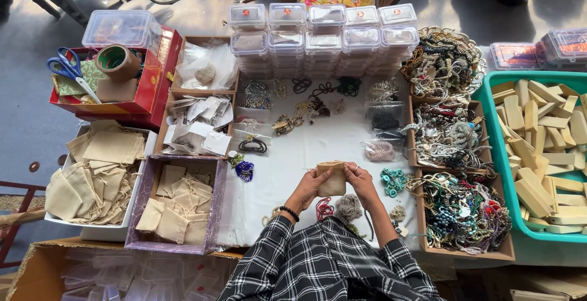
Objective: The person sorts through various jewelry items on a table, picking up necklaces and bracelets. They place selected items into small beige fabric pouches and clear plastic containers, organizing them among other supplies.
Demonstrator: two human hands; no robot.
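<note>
Right now a small beige drawstring cloth pouch [332, 178] is held up over the white table cloth [287, 154], just past the plaid sleeves. It is pinched at its top corners by both hands: left hand [310, 185] w/ fingers curled round the left edge, right hand [361, 182] w/ fingers closed on the right edge & upper rim. No open fingers are seen; whether the mouth is pulled apart cannot be told.

Risk, as judged: the grip is only at the rim, so a slip on one side could tip the pouch & anything inside would be spilled among the loose bits below – red bead string [324, 208], grey bead cluster [348, 206], turquoise bead bunch [393, 180]. Mixing w/ those would be hard to undo.

Further out, the wrists sit near the cardboard tray of tangled necklaces [460, 212]; a strand could be snagged by a sleeve. At left, spare pouches lie in a purple box [177, 206]. At the far edge, stacked clear plastic boxes [321, 41] could be toppled by a long reach.
</note>
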